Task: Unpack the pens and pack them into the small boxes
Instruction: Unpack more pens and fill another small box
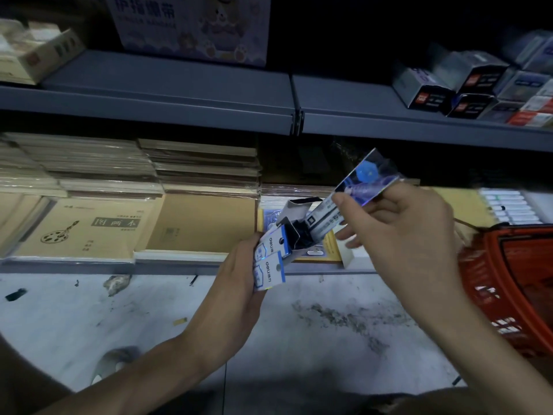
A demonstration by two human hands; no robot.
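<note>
- Centrally, in front of the shelving, the left hand (239, 283) grips the small white-and-blue cardboard boxes (270, 260). Its fingers are curled round their far side, and the printed faces are turned toward the camera.
- Two printed labels show there, one above the other, so two boxes appear to be held together. The upper one has its end flaps folded open, showing a dark inside.
- The right hand (401, 232) is higher and to the right. It pinches a flat pen pack with a shiny blue card head and a white printed lower part (363, 181), with the thumb on the front and the fingers behind.
- The pack slants down to the left, and its lower end meets the open mouth of the upper box. How far it sits inside cannot be told.
- Behind the hands, stacks of brown kraft-paper notebooks (89, 229) lie on the lower grey metal shelf (89, 266), some in clear wrap.
- The upper grey metal shelf (179, 91) carries a pale purple carton printed with a bear (191, 25). To its left is an open tan cardboard box (39, 55), and to its right a heap of small dark and grey boxes (428, 88).
- A red plastic basket (508, 283) stands at the right edge, just beside the right forearm. A blurred row of white items (505, 208) lies on the shelf beyond it.
- Below the hands is the pale, stained floor (89, 319), with scraps and dark smudges scattered on it.
</note>
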